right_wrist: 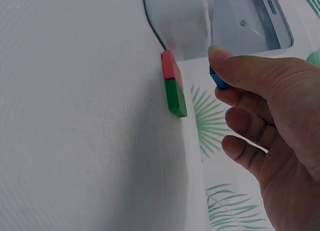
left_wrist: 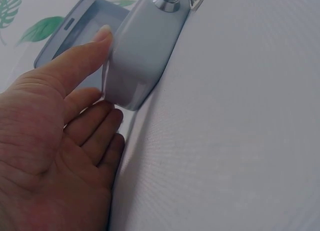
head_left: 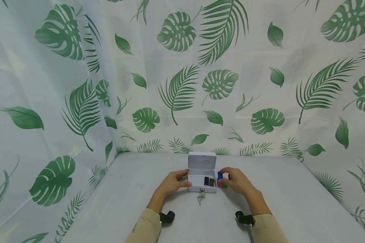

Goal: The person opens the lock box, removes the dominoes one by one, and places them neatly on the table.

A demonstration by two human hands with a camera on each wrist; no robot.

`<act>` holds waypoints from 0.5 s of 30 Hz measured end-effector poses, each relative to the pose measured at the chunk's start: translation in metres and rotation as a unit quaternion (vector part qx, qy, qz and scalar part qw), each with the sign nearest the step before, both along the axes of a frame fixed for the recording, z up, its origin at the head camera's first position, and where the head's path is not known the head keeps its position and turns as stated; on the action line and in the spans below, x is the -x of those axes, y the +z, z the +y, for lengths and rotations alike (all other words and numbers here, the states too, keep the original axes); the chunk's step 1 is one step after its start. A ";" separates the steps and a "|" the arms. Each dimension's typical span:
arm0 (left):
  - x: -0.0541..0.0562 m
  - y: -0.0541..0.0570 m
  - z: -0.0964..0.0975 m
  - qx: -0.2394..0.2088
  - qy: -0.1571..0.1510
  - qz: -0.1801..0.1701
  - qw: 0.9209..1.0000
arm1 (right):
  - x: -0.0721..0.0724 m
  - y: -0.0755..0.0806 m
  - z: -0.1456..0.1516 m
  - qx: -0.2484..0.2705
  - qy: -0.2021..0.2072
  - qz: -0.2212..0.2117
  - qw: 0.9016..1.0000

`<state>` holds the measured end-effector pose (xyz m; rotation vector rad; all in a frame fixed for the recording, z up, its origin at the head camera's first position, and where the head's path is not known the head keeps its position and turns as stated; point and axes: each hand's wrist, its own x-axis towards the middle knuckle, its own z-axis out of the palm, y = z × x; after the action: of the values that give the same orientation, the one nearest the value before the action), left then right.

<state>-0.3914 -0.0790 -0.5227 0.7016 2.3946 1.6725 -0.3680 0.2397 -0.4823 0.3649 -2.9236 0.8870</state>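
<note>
A small white metal cash box (head_left: 197,189) stands on the table with its lid (head_left: 202,162) raised. Inside, at its right end, lie a black block (head_left: 206,181) and a brown block (head_left: 211,182). My left hand (head_left: 172,182) holds the box's left end, thumb at the rim and fingers along the side. Just right of the box, my right hand (head_left: 237,180) pinches a blue block (right_wrist: 218,80) between thumb and index finger, partly hidden by them. Below it, a red block (right_wrist: 172,68) and a green block (right_wrist: 176,98) lie end to end on the table.
Keys (head_left: 199,198) hang from the lock (left_wrist: 167,2) on the box's front. A white cloth covers the table (head_left: 134,202). Behind and to the left hangs a leaf-patterned curtain (head_left: 124,111). Black wrist cameras sit on both wrists.
</note>
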 end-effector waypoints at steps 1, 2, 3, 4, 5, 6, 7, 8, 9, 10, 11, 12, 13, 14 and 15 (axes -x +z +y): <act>0.000 0.000 0.000 0.000 0.000 0.000 1.000 | 0.000 0.000 0.001 -0.004 0.000 0.000 1.000; 0.000 0.000 0.000 0.000 0.000 0.000 1.000 | -0.001 0.000 0.002 -0.007 0.001 0.001 1.000; 0.000 0.000 0.000 0.000 0.000 0.002 1.000 | -0.001 0.000 0.003 -0.009 0.000 0.001 1.000; 0.001 0.000 0.000 0.000 0.000 0.002 1.000 | -0.001 0.000 0.005 -0.012 0.000 0.002 1.000; 0.001 0.000 0.000 0.000 0.000 0.002 1.000 | -0.001 0.000 0.006 -0.015 -0.001 0.003 1.000; 0.001 0.000 0.000 0.001 0.001 0.001 1.000 | -0.001 0.000 0.008 -0.017 0.000 0.004 1.000; 0.001 0.000 0.000 0.002 0.002 0.001 1.000 | -0.001 0.000 0.009 -0.018 -0.002 0.003 1.000; 0.001 0.000 0.000 0.002 0.003 0.000 1.000 | -0.001 0.001 0.011 -0.018 -0.002 0.003 1.000; 0.001 0.000 0.000 0.003 0.004 0.000 1.000 | -0.001 0.000 0.012 -0.020 -0.001 0.002 1.000; 0.000 0.000 0.000 0.004 0.005 -0.001 1.000 | -0.001 0.000 0.013 -0.022 0.000 0.002 1.000; 0.000 0.000 0.000 0.005 0.006 -0.002 1.000 | 0.000 0.000 0.014 -0.023 0.000 0.000 1.000; 0.000 0.000 0.000 0.006 0.007 -0.002 1.000 | 0.001 0.000 0.015 -0.024 -0.001 -0.002 1.000; 0.000 0.000 0.000 0.007 0.007 -0.003 1.000 | 0.001 -0.001 0.015 -0.025 -0.001 -0.005 1.000; 0.001 0.000 0.000 0.008 0.007 -0.003 1.000 | 0.001 -0.001 0.016 -0.027 -0.001 -0.007 1.000; 0.001 0.000 0.000 0.009 0.006 0.000 1.000 | 0.002 -0.002 0.017 -0.028 -0.001 -0.008 1.000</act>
<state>-0.3921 -0.0792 -0.5223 0.6861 2.4152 1.6542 -0.3697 0.2565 -0.4839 0.3587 -2.9685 0.8131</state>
